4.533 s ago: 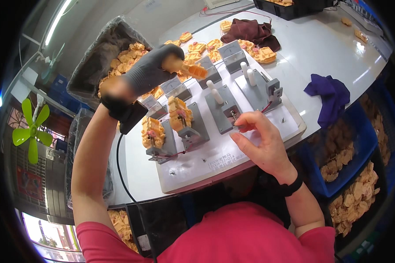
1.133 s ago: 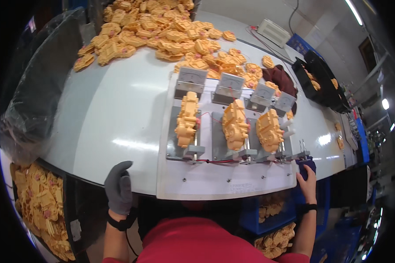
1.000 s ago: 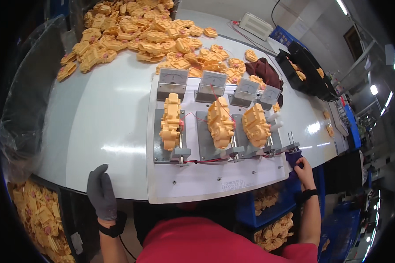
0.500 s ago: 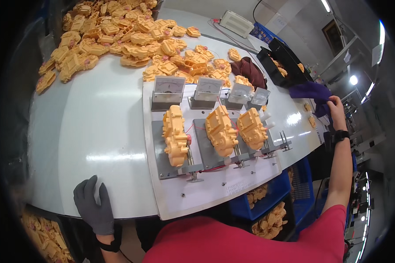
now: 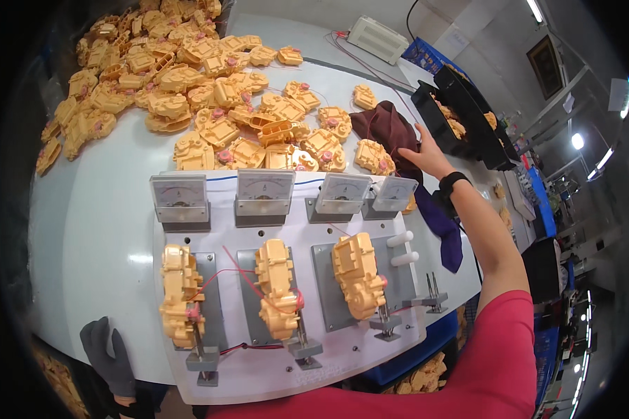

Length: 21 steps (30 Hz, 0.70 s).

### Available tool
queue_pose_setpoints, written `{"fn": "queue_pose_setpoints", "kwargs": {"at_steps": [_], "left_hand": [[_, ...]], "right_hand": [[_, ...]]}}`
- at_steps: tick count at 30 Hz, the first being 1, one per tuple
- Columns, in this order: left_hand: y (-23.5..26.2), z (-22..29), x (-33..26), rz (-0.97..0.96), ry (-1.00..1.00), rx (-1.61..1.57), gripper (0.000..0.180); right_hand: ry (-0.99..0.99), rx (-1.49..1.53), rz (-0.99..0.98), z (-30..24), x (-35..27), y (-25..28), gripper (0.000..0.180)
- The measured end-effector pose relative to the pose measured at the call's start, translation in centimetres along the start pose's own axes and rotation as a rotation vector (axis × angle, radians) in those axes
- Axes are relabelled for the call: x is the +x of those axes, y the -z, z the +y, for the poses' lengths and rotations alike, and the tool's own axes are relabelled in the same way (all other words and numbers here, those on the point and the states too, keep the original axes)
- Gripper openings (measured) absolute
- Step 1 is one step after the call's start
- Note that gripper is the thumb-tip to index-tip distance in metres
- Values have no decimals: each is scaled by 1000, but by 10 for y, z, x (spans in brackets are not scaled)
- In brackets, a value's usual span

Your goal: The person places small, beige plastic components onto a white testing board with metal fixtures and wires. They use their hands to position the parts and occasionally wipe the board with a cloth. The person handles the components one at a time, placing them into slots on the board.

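My right hand (image 5: 430, 153), bare with a black wristband, has its thumb and fingers apart against the brown cloth (image 5: 388, 129) at the back of the table. Beside its wrist a purple cloth (image 5: 440, 230) hangs down along the right of the test board. My left hand (image 5: 110, 359), in a grey glove, rests open near the table's front left edge, holding nothing. Between my hands lies the white test board (image 5: 258, 380). On its grey plates sit a yellow plastic housing (image 5: 182, 293), a second housing (image 5: 276, 290) and a third housing (image 5: 358, 276), each by a metal clamp.
Several panel meters (image 5: 264, 192) stand along the board's back edge. Behind them a large heap of yellow housings (image 5: 182, 77) spreads to the far left. Black bins (image 5: 468, 119) hold more at the back right. A beige box-shaped device (image 5: 376, 38) sits at the rear.
My right hand has moved left from the far right to the brown cloth. The purple cloth it held now hangs by the board. The whole view has shifted, with the board appearing nearer.
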<state>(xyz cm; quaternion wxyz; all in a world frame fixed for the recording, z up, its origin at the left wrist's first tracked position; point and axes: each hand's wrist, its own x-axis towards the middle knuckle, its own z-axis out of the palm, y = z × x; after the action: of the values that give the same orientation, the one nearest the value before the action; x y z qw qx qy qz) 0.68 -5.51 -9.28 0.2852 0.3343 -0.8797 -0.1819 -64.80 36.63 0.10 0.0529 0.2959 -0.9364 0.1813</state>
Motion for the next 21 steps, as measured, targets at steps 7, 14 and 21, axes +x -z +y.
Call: {"fn": "queue_pose_setpoints", "kwargs": {"at_steps": [7, 14, 21], "left_hand": [[4, 8, 3, -27, 6, 43, 27], [4, 20, 4, 39, -15, 32, 28], [7, 25, 7, 81, -81, 35, 30]], "right_hand": [[-96, -95, -184, 2, 7, 0, 70], [-8, -47, -374, -71, 44, 42, 45], [57, 75, -747, -245, 49, 12, 46]]}}
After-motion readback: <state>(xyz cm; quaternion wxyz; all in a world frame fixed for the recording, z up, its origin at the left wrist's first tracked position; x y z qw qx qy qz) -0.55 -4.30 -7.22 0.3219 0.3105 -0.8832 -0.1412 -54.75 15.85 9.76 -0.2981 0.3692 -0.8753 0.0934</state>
